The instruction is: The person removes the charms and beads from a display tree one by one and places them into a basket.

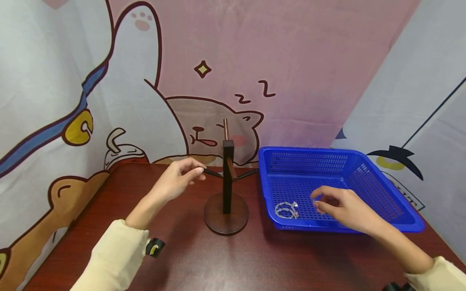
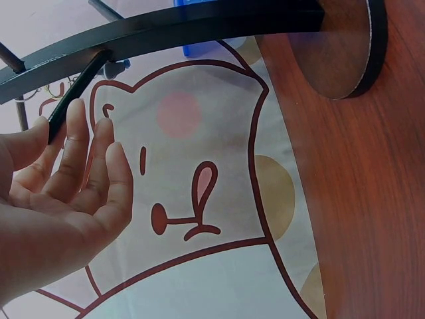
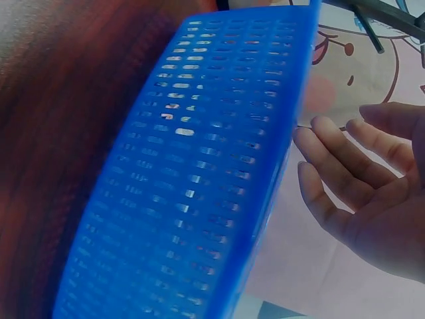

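Observation:
A dark wooden stand [image 1: 227, 182] with a round base and several pegs stands upright on the table. In the head view my left hand [image 1: 178, 178] pinches the tip of the stand's left peg [image 1: 212, 173] between thumb and forefinger. That peg [image 2: 76, 96] also shows between the fingertips in the left wrist view, with a small blue-grey piece [image 2: 116, 68] near its root. My right hand [image 1: 342, 206] hovers over the blue basket [image 1: 267, 190], fingers loosely bent and holding nothing. Clear beaded bracelets [image 1: 287, 210] lie in the basket's near left corner.
Both basket and stand sit on a reddish-brown table [image 1: 189, 258]. Behind them hangs a cloth backdrop [image 1: 291, 52] printed with cartoon animals. The right wrist view shows the basket's slotted side [image 3: 179, 173] beside the right hand.

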The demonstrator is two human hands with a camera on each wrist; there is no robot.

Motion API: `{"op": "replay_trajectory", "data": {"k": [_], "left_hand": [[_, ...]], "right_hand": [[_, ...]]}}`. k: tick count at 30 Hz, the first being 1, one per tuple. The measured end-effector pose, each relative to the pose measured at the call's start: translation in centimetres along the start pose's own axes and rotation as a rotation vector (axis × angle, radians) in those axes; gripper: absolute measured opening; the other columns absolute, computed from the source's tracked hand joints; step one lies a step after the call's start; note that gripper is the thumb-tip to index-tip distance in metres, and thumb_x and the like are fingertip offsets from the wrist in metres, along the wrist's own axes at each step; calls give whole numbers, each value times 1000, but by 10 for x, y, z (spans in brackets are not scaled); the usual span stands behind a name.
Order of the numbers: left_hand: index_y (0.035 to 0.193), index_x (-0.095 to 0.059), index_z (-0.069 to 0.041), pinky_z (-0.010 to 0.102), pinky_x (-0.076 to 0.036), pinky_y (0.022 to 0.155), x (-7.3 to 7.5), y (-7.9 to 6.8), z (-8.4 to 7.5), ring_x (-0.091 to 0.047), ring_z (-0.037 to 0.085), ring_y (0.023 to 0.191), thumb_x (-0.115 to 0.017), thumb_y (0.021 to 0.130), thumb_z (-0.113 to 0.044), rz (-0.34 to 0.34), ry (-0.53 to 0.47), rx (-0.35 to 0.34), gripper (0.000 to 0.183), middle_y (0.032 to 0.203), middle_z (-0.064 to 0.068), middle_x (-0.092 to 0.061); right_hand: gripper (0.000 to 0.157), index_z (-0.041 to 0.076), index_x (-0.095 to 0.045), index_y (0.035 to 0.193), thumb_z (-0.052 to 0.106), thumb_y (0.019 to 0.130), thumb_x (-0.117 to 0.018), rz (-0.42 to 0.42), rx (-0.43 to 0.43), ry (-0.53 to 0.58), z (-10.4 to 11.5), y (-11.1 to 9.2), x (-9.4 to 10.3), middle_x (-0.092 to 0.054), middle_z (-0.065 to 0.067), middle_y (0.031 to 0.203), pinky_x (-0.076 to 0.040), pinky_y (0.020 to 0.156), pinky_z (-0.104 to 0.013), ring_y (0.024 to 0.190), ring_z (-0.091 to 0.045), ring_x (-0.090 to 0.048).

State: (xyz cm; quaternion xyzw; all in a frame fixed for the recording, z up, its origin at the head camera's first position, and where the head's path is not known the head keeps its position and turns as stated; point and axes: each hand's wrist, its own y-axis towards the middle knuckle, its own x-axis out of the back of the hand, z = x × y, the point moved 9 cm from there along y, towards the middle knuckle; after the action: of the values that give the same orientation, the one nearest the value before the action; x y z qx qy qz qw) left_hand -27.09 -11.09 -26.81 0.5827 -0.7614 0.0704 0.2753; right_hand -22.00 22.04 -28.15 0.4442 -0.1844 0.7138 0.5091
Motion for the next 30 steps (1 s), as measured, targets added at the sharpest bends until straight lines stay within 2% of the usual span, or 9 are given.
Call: {"op": "replay_trajectory", "data": {"k": [8, 15, 30], "left_hand": [[102, -62, 0, 40, -50, 73, -1, 0, 1, -61, 20, 83, -52, 94, -12, 2, -4, 2, 18, 85, 11, -66], [103, -62, 0, 43, -49, 74, 0, 0, 1, -61, 19, 83, -52, 94, -12, 2, -5, 5, 19, 86, 14, -66], [103, -62, 0, 37, -50, 73, 0, 0, 0, -61, 19, 83, -52, 94, -13, -3, -3, 4, 19, 84, 9, -67]], "right_hand": [[12, 10, -61, 100, 8, 88, -60, 7, 15, -28, 10, 9, 4, -61, 12, 71, -46, 55, -25, 65, -3, -57], [13, 10, -61, 101, 7, 88, -60, 28, 35, -11, 18, 20, 1, -64, 10, 76, -48, 58, -25, 69, -6, -60], [13, 9, -61, 102, 11, 89, -60, 100, 95, 33, 44, 47, -16, -63, 6, 77, -48, 59, -26, 67, -6, -58]]}}
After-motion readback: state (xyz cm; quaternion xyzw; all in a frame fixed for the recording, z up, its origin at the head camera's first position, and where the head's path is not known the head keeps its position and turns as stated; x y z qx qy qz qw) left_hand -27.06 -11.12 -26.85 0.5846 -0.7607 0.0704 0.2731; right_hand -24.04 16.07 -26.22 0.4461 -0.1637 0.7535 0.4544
